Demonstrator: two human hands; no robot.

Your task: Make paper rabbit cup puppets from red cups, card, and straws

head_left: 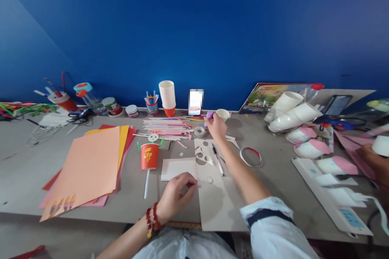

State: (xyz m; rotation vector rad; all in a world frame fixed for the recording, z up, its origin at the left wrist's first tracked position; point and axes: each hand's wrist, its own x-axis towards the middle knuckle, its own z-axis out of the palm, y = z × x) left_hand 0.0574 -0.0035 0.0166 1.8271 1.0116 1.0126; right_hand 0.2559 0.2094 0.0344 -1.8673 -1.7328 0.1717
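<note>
Reaching to twelve o'clock, the right hand (216, 124) pinches a small purple object (209, 115) near the tape roll (199, 131); its sleeve could sweep the pen (218, 159). The left hand (175, 195), fingers curled, touches white paper (178, 168) on the desk (273, 178).

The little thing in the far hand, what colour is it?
Purple. The right hand pinches the small purple object in the head view.
</note>
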